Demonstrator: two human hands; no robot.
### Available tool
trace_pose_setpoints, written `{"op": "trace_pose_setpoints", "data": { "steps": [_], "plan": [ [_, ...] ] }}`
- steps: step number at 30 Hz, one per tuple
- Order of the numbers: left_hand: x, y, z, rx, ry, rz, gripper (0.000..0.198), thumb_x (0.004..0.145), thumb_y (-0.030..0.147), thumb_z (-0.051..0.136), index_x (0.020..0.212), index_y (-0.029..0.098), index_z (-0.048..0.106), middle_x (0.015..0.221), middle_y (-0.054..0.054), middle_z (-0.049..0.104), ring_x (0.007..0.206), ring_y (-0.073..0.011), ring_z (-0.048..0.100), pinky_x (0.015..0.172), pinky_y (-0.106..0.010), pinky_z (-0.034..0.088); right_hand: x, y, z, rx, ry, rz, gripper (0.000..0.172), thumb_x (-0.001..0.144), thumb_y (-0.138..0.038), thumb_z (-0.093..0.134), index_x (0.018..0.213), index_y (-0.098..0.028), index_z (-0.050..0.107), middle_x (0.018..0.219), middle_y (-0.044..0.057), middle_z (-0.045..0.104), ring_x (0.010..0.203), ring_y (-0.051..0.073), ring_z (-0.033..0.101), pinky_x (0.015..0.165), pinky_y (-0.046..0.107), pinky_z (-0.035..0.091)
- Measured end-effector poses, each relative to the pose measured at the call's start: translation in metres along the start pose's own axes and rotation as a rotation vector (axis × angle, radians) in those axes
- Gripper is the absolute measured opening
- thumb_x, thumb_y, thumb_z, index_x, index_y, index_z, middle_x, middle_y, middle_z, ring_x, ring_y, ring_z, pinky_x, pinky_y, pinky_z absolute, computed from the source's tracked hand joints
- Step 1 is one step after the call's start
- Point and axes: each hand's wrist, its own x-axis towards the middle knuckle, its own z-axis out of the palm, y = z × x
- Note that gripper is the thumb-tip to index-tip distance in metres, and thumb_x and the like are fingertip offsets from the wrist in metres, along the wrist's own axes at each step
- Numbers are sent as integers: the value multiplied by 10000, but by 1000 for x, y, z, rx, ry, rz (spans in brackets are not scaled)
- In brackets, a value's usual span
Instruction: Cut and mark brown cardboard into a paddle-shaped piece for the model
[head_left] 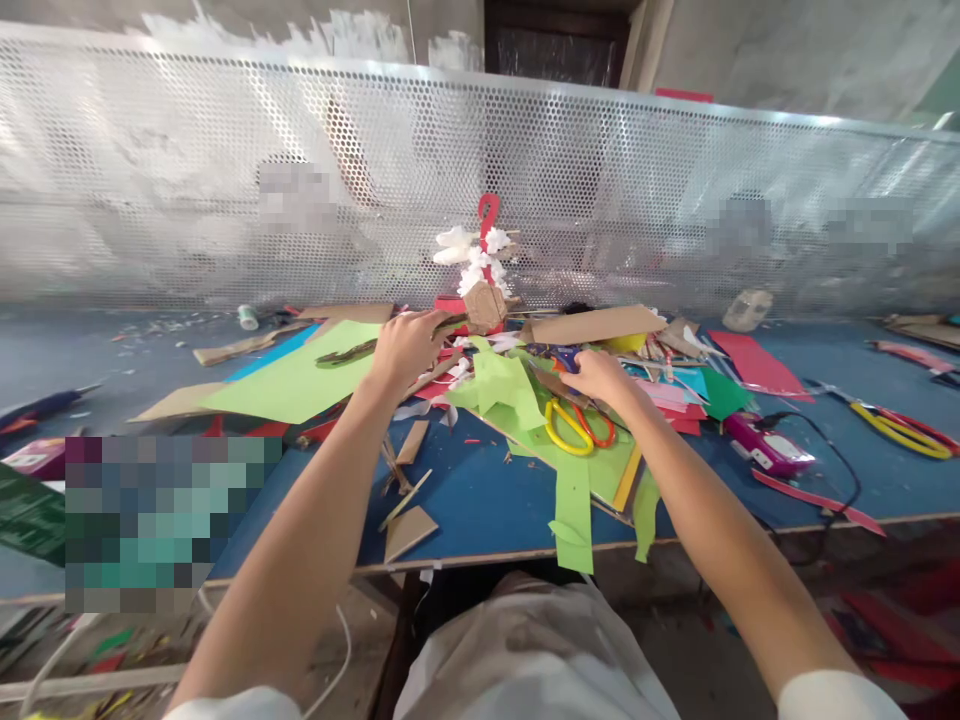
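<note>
My left hand (pixel 409 348) is at the middle of the table, fingers curled by a dark brownish strip; whatever they hold is hidden. Just beyond its fingertips stands a paper craft with a red hooked strip (pixel 488 215), white paper flowers (pixel 474 272) and a brown cardboard hexagon (pixel 484 306). My right hand (pixel 600 378) is closed around a dark blue and orange glue gun (pixel 559 356), its nozzle end pointing left. Below that hand lie scissors with a yellow loop (pixel 568 428) and an orange loop, on crumpled light green paper (pixel 506 385).
A large light green sheet (pixel 292 385) lies at left. On the right are yellow-and-red-handled scissors (pixel 900 420), a purple box with a black cable (pixel 769 445) and red paper (pixel 761 365). Cardboard scraps (pixel 411 533) lie near the front edge. A perforated metal panel (pixel 405 190) stands behind.
</note>
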Motion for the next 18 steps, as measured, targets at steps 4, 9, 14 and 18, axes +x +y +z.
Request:
{"op": "trace_pose_setpoints", "data": {
  "steps": [4, 9, 14, 18],
  "plan": [
    [0, 0, 2, -14, -12, 25, 353, 1026, 313, 601, 1315, 292, 803, 1265, -93, 828, 1108, -315, 787, 959, -412, 595, -1, -5, -5, -8, -51, 45, 375, 997, -432, 647, 1153, -121, 788, 1162, 235, 819, 1078, 352, 779, 802, 333, 490],
    [0, 1, 3, 16, -6, 24, 365, 1027, 315, 590, 1324, 289, 800, 1252, -97, 831, 1105, -322, 787, 941, -420, 600, 6, -1, 3, 14, -10, 75, 395, 981, -434, 661, 1201, -124, 771, 1184, 223, 818, 1097, 348, 774, 797, 330, 479],
    [-1, 2, 0, 16, -22, 9, 385, 1032, 333, 582, 1354, 289, 789, 1248, -93, 833, 1127, -320, 782, 947, -411, 597, 15, 7, 10, 15, -29, 70, 375, 965, -430, 646, 1126, -129, 802, 1121, 212, 832, 1070, 346, 786, 765, 326, 463],
    [-1, 3, -1, 17, -33, 14, 393, 1037, 356, 576, 1363, 287, 785, 1268, -95, 827, 1144, -334, 776, 948, -416, 594, 18, 9, 13, 30, -51, 55, 383, 965, -465, 644, 1097, -148, 813, 1109, 205, 836, 1066, 345, 789, 752, 319, 470]
  ]
}}
